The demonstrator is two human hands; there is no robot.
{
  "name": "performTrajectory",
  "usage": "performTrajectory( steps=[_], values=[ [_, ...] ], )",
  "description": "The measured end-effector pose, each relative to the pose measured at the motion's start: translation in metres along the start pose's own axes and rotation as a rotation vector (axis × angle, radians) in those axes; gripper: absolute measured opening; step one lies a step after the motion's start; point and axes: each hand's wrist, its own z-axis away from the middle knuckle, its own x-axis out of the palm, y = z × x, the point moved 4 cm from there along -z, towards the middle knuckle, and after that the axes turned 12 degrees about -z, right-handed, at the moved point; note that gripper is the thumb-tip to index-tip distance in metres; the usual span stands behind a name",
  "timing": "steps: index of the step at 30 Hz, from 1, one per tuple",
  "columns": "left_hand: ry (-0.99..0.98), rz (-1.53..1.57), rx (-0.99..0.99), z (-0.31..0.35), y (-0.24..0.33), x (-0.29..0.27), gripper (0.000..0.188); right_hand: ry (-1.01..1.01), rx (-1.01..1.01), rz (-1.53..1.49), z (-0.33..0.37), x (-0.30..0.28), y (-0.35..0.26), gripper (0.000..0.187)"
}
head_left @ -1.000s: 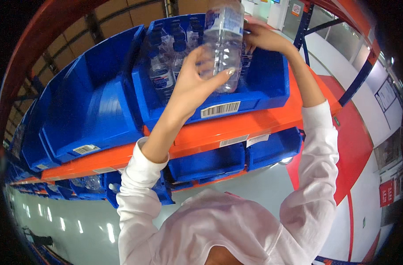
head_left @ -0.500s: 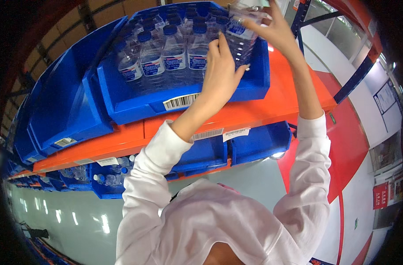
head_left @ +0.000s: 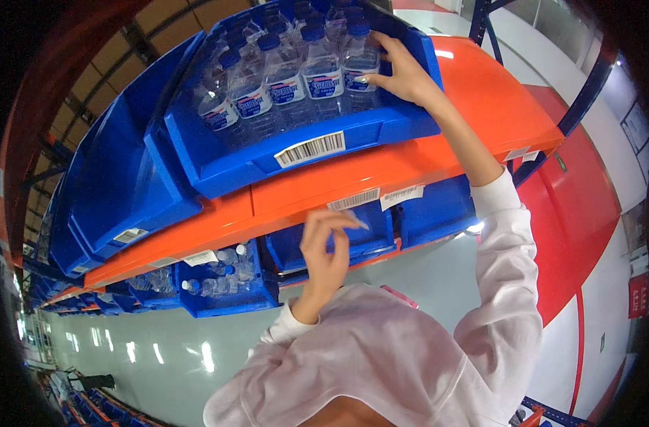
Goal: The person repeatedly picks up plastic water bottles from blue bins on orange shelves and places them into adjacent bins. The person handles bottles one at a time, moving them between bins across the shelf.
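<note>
Clear plastic water bottles (head_left: pixel 323 71) with blue caps and white-and-blue labels stand upright in rows in a blue bin (head_left: pixel 232 162). My right hand (head_left: pixel 407 77) is wrapped round the bottle (head_left: pixel 358 57) at the right front corner. Its thumb presses the label, and its fingers reach along the far side near the shoulder. My left hand (head_left: pixel 326 249) hangs in front of the lower shelf level, close to my chest. Its fingers are loosely bent and apart, slightly blurred, with nothing held.
The bin rests on an orange shelf (head_left: pixel 481 92) with a barcode label on its front. Another blue bin (head_left: pixel 125 192) stands to the left. Lower down, a blue bin (head_left: pixel 228 304) holds several bottles lying down. A dark blue rack post (head_left: pixel 587 89) rises at the right.
The bottle held tilted above the bin's right corner now stands upright in it, my right hand still on it. My left hand has let go and dropped back toward me.
</note>
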Motion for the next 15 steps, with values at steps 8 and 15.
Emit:
performTrajectory(
  steps=[8, 15],
  values=[
    [-0.707, 0.625, -1.134, 0.19, -0.171, 0.069, 0.032, 0.679, -0.141, -0.25, 0.15, -0.039, -0.131, 0.033],
    [-0.16, 0.803, -1.664, 0.306, -0.271, 0.059, 0.036, 0.627, 0.943, -0.547, 0.409, 0.121, -0.038, 0.02]
  ],
)
